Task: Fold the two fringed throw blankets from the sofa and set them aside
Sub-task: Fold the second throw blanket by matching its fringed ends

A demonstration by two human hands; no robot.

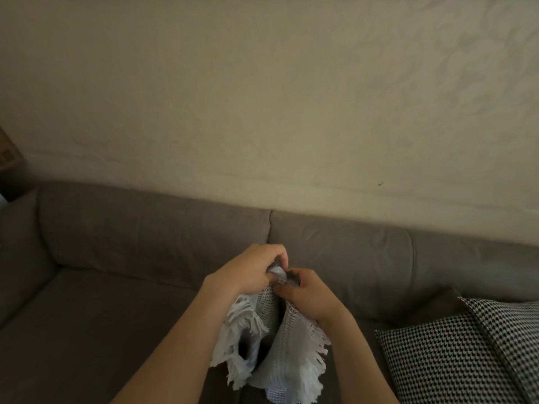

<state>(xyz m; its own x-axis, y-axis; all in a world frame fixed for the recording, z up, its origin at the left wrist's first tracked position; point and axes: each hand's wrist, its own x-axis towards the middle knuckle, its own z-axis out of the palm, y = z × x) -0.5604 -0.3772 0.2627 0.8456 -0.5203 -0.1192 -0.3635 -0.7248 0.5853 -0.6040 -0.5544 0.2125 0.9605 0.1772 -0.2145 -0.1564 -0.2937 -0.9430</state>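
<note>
Pale, open-weave throw blanket [280, 351] hangs above the sofa [116, 301] seat, both hands gripping its bunched top edge: left hand [250, 269], right hand [303, 293], nearly touching. Judged light, limp, snag-prone at the fringe; best held by woven corners, not tassels.

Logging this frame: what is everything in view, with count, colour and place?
throw blanket: one seen, pale blue-white, fringed, hanging from both hands above the sofa seat
sofa: one, grey-brown, across the lower half
patterned cushions: two, black-and-white, overlapping on the seat at right
wall: one, cream, behind the sofa
object at left edge: one, brown, cut off, unidentifiable
left hand: one, holds the blanket's top
right hand: one, holds the blanket beside the left hand
</note>
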